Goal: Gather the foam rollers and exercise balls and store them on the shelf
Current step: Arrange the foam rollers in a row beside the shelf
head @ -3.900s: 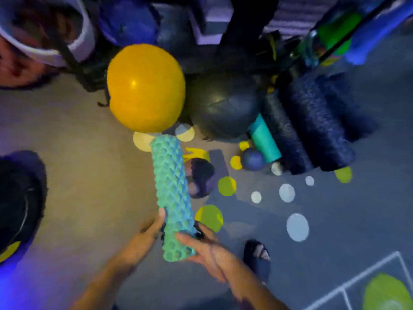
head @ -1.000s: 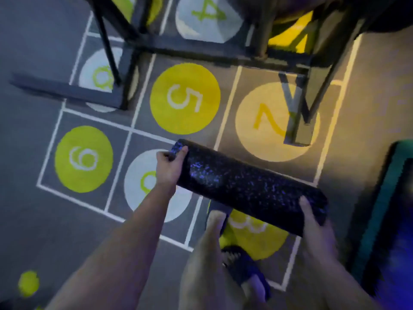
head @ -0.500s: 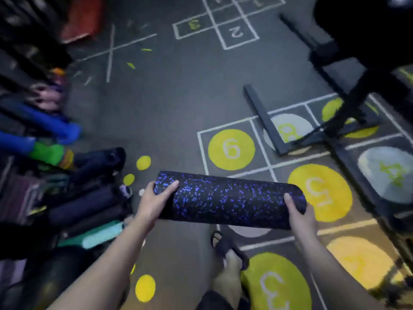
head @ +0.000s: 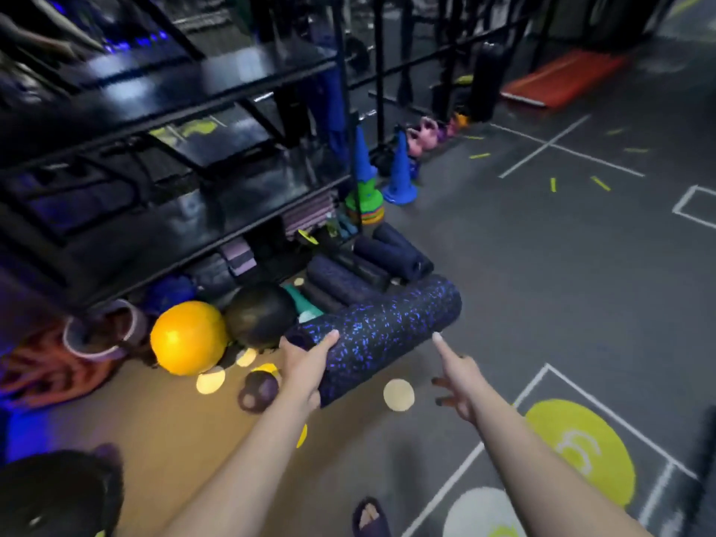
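My left hand [head: 306, 364] grips the near end of a black foam roller with blue speckles [head: 381, 335], which points up and right above the floor. Just off the roller's right side, my right hand [head: 455, 375] hangs with its fingers spread and a fingertip near the roller. On the floor by the black shelf [head: 162, 122] lie a yellow ball [head: 188, 337], a black ball [head: 259, 319], a small dark ball [head: 257, 389], a teal roller [head: 304, 304] and several dark rollers [head: 348, 277].
Blue cones [head: 401, 172] and a stack of coloured discs [head: 366, 207] stand past the rollers, with pink kettlebells [head: 424, 135] behind. An orange mat [head: 561, 77] lies far right. A purple-rimmed basket [head: 102, 337] sits left of the yellow ball. Numbered floor circles [head: 581, 443] lie at the right.
The view swung from the hopscotch floor to the shelf. My right hand came off the speckled roller's end; my left hand alone holds it now, near the roller pile.
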Available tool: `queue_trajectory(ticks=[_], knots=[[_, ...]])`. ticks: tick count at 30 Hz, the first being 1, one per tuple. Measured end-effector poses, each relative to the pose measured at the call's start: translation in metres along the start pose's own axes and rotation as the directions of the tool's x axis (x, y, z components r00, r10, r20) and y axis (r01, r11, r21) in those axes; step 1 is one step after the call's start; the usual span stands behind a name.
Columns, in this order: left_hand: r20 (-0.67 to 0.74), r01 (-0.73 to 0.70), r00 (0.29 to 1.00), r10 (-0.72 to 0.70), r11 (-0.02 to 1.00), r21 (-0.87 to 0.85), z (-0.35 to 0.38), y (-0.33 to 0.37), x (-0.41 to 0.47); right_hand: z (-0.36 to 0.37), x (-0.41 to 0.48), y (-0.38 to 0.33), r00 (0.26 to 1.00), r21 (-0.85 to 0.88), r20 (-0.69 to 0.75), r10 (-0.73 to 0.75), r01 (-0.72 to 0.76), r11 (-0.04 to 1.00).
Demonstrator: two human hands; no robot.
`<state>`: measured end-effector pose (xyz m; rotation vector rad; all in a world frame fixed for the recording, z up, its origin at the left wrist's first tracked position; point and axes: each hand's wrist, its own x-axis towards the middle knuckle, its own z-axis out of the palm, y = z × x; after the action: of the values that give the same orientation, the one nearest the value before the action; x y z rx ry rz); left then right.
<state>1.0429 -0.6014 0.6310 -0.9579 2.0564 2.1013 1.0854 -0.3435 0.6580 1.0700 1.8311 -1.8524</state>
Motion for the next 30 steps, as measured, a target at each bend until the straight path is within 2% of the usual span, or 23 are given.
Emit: queue_trajectory(ticks=[3,7,11,13,17,20,25,27,30], knots=[[0.038,0.129,0.992,-0.124,0.980,-0.155,0.009,0.017,-0.041,0.027,-0.008,-0.010,0.982,-0.041,0.180,0.054,-0.048,0.998],[0.149,0.221,0.968,-0.201,0.966,-0.137,0.017,0.018,-0.106,0.036,-0.025,-0.010,0.932,-0.001,0.362,0.015,-0.015,1.000],[0.205,0.250,0.954,-0.220,0.960,-0.130,0.021,-0.003,-0.161,0.017,-0.029,0.006,0.946,0.058,0.315,0.075,-0.098,0.993],[0.191,0.255,0.951,-0.245,0.966,-0.031,0.027,-0.006,-0.185,-0.002,-0.035,0.008,0.967,0.086,0.254,0.031,-0.054,0.995],[0.011,0.157,0.987,-0.163,0.962,0.223,0.044,0.001,-0.185,-0.041,-0.022,-0.008,0.989,0.091,0.146,-0.026,0.013,0.996],[0.030,0.138,0.988,-0.148,0.963,0.231,0.062,0.023,-0.165,-0.062,0.000,-0.032,0.984,0.026,0.156,-0.083,0.079,0.996],[0.257,0.105,0.952,-0.166,0.967,0.233,0.110,0.050,-0.108,-0.056,0.044,-0.072,0.945,-0.210,0.260,-0.199,0.257,0.944],[0.324,0.129,0.926,-0.195,0.968,0.216,0.132,0.051,-0.078,-0.046,0.065,-0.090,0.925,-0.341,0.289,-0.247,0.341,0.876],[0.322,0.224,0.909,-0.266,0.961,0.160,0.162,0.051,-0.028,-0.035,0.096,-0.121,0.859,-0.483,0.372,-0.352,0.503,0.717]])
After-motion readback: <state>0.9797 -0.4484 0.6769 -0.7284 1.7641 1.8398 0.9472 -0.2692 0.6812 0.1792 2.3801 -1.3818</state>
